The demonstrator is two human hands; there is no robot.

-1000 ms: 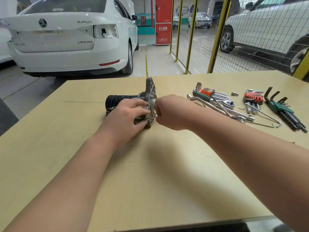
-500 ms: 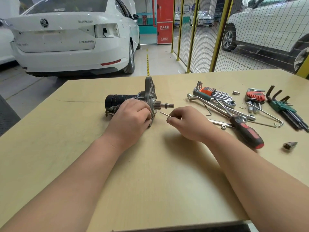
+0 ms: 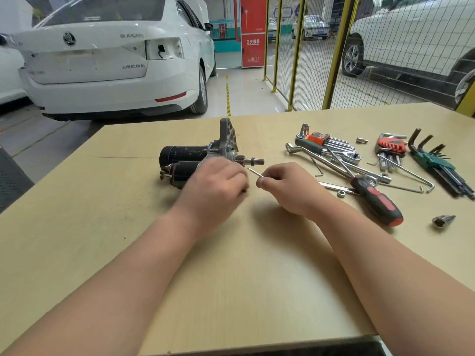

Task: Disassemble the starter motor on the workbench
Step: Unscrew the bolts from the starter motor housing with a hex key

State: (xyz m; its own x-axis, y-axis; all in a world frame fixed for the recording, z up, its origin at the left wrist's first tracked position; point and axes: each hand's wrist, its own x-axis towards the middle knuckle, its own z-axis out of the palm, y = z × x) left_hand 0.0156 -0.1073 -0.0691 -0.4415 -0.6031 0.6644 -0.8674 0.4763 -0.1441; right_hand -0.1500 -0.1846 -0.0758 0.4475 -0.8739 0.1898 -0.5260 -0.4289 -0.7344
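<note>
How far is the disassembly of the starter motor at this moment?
Done: nothing clear; the motor lies in one piece, with its housing and both cylinders joined. In hand: the left hand holds the motor, and the right hand pinches a thin rod near the shaft. Left: to separate all these parts.

The black-bodied starter motor (image 3: 195, 156) lies sideways on the workbench (image 3: 77, 227), shaft pointing right.

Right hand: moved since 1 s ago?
Yes. The right hand has come off the starter motor and sits right of its shaft, nearer the person, pinching a thin metal tool.
</note>
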